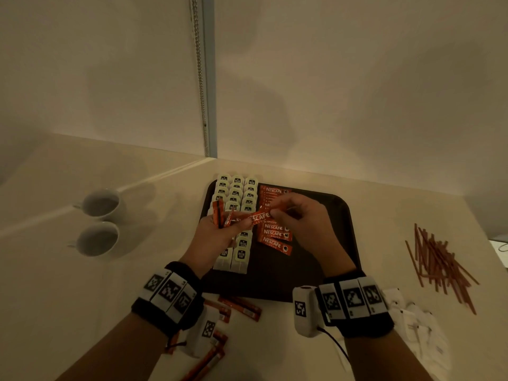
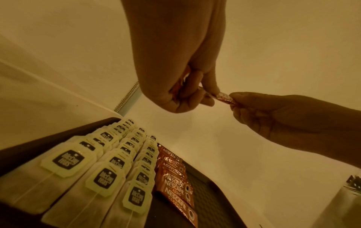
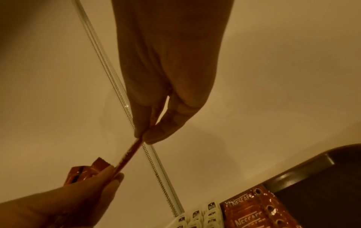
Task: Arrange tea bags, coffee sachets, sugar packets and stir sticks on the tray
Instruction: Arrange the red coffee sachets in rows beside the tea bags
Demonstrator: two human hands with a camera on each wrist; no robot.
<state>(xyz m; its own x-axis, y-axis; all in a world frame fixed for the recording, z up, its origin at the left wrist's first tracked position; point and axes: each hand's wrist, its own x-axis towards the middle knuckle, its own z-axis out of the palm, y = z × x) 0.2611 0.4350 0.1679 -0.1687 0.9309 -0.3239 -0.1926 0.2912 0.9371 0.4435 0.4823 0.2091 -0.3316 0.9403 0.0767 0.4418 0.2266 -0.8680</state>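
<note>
Over the dark tray (image 1: 330, 215) both hands hold one orange coffee sachet (image 1: 258, 217) level. My left hand (image 1: 236, 222) grips a small fan of coffee sachets (image 1: 220, 214), and my right hand (image 1: 275, 211) pinches the free end of the one sachet. The left wrist view shows that pinch (image 2: 234, 100) on the sachet's tip (image 2: 223, 98). The right wrist view shows the sachet (image 3: 129, 155) stretched down to the left hand (image 3: 109, 175). Tea bags (image 1: 237, 193) lie in three columns on the tray, with a column of coffee sachets (image 1: 276, 235) beside them.
Red stir sticks (image 1: 439, 259) lie in a loose heap right of the tray. White sugar packets (image 1: 417, 320) sit by my right wrist, loose coffee sachets (image 1: 239, 307) by my left wrist. Two white cups (image 1: 100, 204) stand at the left. The wall is close behind.
</note>
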